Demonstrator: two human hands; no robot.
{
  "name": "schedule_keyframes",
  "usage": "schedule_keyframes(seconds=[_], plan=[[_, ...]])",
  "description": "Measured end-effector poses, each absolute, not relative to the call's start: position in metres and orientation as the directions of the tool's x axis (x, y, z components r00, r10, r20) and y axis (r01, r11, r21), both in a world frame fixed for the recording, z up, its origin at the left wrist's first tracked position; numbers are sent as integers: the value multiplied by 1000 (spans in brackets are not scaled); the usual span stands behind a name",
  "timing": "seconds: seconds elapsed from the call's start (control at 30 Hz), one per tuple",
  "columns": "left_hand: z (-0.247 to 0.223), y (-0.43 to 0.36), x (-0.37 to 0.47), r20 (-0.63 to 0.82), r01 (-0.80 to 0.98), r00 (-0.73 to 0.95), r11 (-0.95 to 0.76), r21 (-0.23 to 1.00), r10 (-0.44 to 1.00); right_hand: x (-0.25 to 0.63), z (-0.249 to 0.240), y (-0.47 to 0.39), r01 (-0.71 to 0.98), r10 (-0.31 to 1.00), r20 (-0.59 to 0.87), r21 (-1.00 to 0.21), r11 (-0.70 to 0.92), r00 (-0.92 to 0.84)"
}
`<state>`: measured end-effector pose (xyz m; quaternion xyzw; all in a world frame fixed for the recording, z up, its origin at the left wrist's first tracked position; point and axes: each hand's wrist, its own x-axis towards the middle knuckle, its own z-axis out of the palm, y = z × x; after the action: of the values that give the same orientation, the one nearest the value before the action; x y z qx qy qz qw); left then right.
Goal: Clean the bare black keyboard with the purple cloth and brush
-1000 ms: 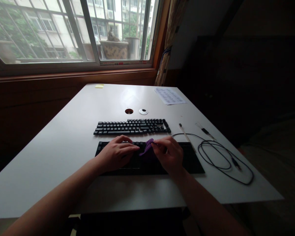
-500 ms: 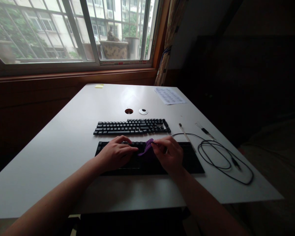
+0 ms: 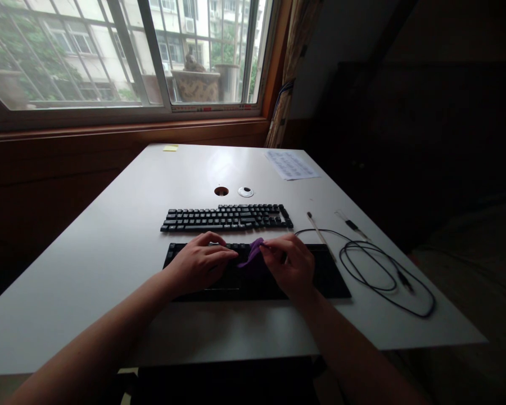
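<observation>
A black keyboard base lies near the front of the desk, with a few keycaps along its far left edge. Resting over its left part is my left hand, fingers stretched out toward the middle, holding nothing that I can see. My right hand pinches a small purple cloth between thumb and fingers, low over the middle of the base. The cloth's lower end hangs close to my left fingertips; whether it touches a part of the base I cannot tell. Behind the base, loose black keycaps are laid out in keyboard order.
On the white desk, a thin brush and a small tool with wire loops lie to the right. A coiled black cable sits beside the base. Farther back are a cable hole, a round cover, printed paper and yellow notes.
</observation>
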<state>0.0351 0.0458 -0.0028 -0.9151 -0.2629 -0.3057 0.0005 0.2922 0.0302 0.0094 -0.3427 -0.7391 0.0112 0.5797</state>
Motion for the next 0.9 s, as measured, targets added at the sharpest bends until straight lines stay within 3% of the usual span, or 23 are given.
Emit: schedule_keyframes(seconds=[0.37,0.9], plan=[[-1,45,34,503,433,734,-885,172,457,293,8,30,494,524,846,-417,763,-95],[3,40,41,435,499,765,-864,66,475,293,8,30,492,522,846,-412,767,-104]])
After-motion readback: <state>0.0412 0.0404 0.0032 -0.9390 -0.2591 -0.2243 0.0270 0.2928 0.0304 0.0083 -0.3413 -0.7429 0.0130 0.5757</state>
